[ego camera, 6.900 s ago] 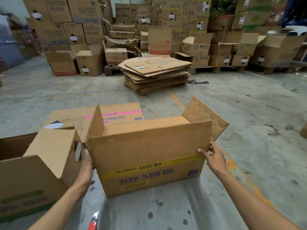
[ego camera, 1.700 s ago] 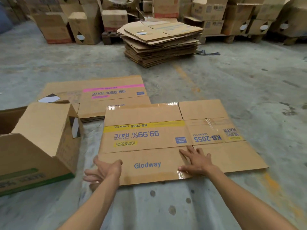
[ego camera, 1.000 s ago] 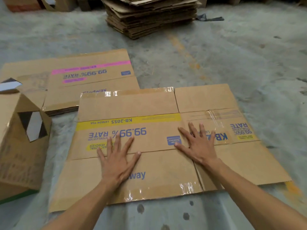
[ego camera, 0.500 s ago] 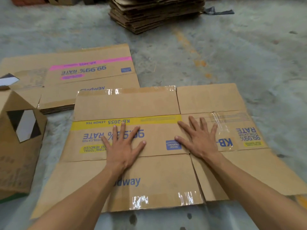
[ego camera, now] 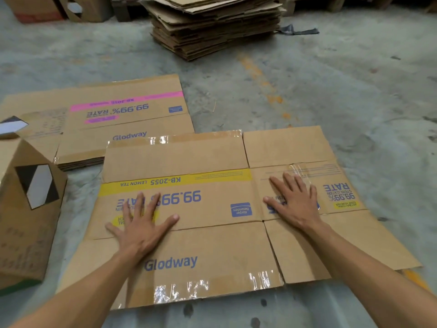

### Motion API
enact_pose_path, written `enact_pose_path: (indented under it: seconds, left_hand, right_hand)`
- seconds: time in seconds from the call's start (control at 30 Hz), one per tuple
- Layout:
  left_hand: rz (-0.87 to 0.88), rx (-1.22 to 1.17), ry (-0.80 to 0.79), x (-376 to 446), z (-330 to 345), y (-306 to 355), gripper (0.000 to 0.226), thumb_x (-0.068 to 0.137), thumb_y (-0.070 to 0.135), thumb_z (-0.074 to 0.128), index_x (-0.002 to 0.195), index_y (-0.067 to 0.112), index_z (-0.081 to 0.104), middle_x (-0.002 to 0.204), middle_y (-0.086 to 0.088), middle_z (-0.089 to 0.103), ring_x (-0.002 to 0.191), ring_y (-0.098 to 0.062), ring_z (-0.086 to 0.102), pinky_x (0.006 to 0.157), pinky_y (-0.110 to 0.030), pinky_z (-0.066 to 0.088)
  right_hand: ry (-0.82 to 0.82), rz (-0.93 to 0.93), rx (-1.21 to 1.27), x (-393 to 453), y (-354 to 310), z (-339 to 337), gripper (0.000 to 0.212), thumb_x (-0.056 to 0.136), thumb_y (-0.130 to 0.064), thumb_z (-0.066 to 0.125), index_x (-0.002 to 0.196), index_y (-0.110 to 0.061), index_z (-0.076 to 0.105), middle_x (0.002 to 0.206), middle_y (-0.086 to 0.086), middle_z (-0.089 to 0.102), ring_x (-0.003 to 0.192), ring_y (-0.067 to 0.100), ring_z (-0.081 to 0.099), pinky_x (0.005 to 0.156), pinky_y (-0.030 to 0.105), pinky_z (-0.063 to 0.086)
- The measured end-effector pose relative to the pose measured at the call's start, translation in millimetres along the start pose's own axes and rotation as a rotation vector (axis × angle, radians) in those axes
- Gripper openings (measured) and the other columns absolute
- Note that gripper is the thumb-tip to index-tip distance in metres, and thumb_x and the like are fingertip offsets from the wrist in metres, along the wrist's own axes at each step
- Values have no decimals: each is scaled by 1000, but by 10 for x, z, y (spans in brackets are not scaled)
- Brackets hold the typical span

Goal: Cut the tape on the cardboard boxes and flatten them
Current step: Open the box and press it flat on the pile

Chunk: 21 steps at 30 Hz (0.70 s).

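A flattened cardboard box with a yellow stripe (ego camera: 208,159) lies flat on the concrete floor in front of me, with shiny tape strips along its near and far edges. My left hand (ego camera: 139,226) rests palm down on its left panel, fingers spread. My right hand (ego camera: 295,202) lies palm down on the right panel, fingers spread too. Neither hand holds anything. A second flattened box with a pink stripe (ego camera: 113,114) lies behind it to the left, on top of other flat sheets.
An unflattened box (ego camera: 26,209) with a black-and-white diamond label stands at the left, close to my left arm. A tall stack of flattened cardboard (ego camera: 212,27) sits further ahead. More boxes (ego camera: 37,8) line the far left. Bare concrete floor (ego camera: 343,86) lies to the right.
The standing box has been collapsed flat onto the floor. Over the last second both hands have stayed pressed on it, sliding slightly forward and apart.
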<state>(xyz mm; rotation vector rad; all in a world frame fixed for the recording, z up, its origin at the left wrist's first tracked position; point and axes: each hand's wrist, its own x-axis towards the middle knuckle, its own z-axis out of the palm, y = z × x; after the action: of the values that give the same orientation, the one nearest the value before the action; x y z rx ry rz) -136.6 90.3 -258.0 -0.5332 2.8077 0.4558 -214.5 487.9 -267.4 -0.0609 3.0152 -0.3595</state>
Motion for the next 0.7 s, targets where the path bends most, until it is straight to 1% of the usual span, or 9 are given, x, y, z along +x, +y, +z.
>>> enact_pose_path:
  seconds: [0.07,0.13,0.17,0.27,0.37,0.47,0.57,0.63,0.7]
  left_hand:
    - [11,-63,95,-46,-49,-119,98,62,97,33,148,52,21,165,10,8,152,-18,4,112,-66,7]
    - [-59,-136,227,-173,-103,-288,101,59,96,42,144,43,33,158,-1,26,147,-23,24,114,-56,18]
    - [-125,-159,279,-245,-126,-366,102,58,95,46,143,40,34,153,-5,31,143,-27,29,113,-54,21]
    - [-346,-130,334,-448,-155,-506,118,49,100,45,144,30,32,143,-18,39,136,-36,35,108,-56,28]
    - [-522,-149,321,-645,-117,-490,127,41,100,51,138,18,38,135,-25,45,128,-40,41,102,-57,32]
    - [-687,-272,242,-694,-195,-488,130,39,92,66,134,7,41,133,-29,45,126,-39,41,104,-54,30]
    - [-801,-475,157,-594,-336,-678,136,39,86,72,138,-2,43,140,-31,42,132,-44,36,110,-54,26]
    - [-770,-575,209,-644,-492,-707,127,45,84,73,136,-1,46,138,-30,46,130,-45,40,108,-53,31]
    - [-688,-686,345,-762,-679,-634,107,56,70,80,135,6,45,137,-28,48,128,-43,42,107,-51,34]
  right_hand:
    - [118,86,92,-57,125,-63,91,73,-90,34,150,-42,32,158,8,31,147,26,24,117,50,17]
    - [210,300,113,-172,267,-155,94,69,-89,47,145,-34,39,147,16,39,138,33,33,110,51,26]
    - [228,414,104,-232,344,-213,97,66,-90,51,142,-31,41,143,19,41,134,36,35,107,53,28]
    - [183,683,70,-474,639,-352,110,55,-96,50,138,-24,43,135,24,44,126,40,38,101,55,31]
    - [113,904,141,-733,891,-455,125,50,-94,58,140,-9,42,140,29,41,132,43,35,106,60,27]
    - [42,985,217,-887,923,-571,127,50,-86,70,143,-3,41,145,32,37,136,46,32,108,59,25]
    - [5,1021,368,-913,1113,-641,125,40,-87,74,137,-12,53,143,31,43,133,48,37,108,57,30]
    - [16,1043,427,-924,1339,-626,127,31,-88,74,130,-10,60,137,29,52,128,48,45,104,57,39]
    - [102,1048,526,-1057,1391,-693,124,25,-86,75,115,-1,63,122,29,62,113,46,59,94,54,49]
